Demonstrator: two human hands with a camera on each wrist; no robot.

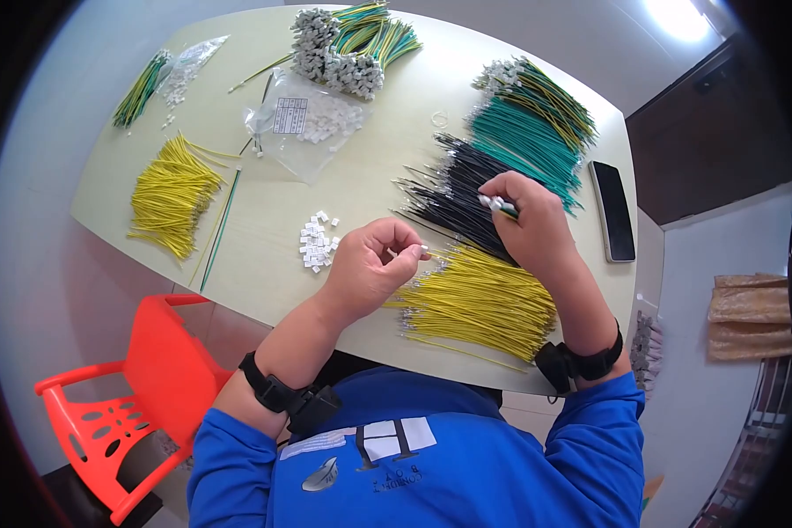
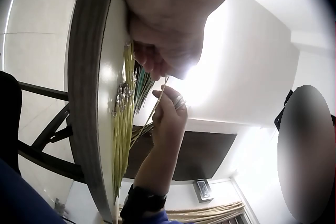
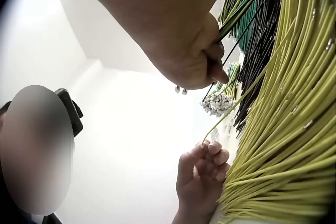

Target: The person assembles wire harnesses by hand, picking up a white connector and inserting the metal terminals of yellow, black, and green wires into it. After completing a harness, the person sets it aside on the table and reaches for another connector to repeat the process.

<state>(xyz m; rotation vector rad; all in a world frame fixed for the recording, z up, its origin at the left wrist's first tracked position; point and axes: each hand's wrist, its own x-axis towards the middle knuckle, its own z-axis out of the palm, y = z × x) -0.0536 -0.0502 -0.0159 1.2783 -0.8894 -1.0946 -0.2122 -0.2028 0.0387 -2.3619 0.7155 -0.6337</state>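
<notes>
My left hand (image 1: 361, 273) pinches a small white connector housing (image 1: 424, 250) between thumb and forefinger, over the edge of the yellow wires (image 1: 480, 304). In the right wrist view, a single yellow wire (image 3: 251, 88) runs from the yellow bundle up to the left fingertips (image 3: 211, 146). My right hand (image 1: 534, 224) is above the black wires (image 1: 458, 189), fingers curled round a few wires with white connectors (image 1: 495, 203) at their ends. Dark and green lengths of these wires (image 3: 242, 15) trail from the fist. Loose white housings (image 1: 317, 242) lie in a small pile left of my left hand.
Green wires (image 1: 524, 145) lie beyond the black ones, near a phone (image 1: 613, 211) at the table's right edge. A bag of white housings (image 1: 304, 119) and finished bundles (image 1: 348, 66) sit at the back. More yellow wires (image 1: 174, 195) lie left; a red chair (image 1: 163, 370) stands by the table.
</notes>
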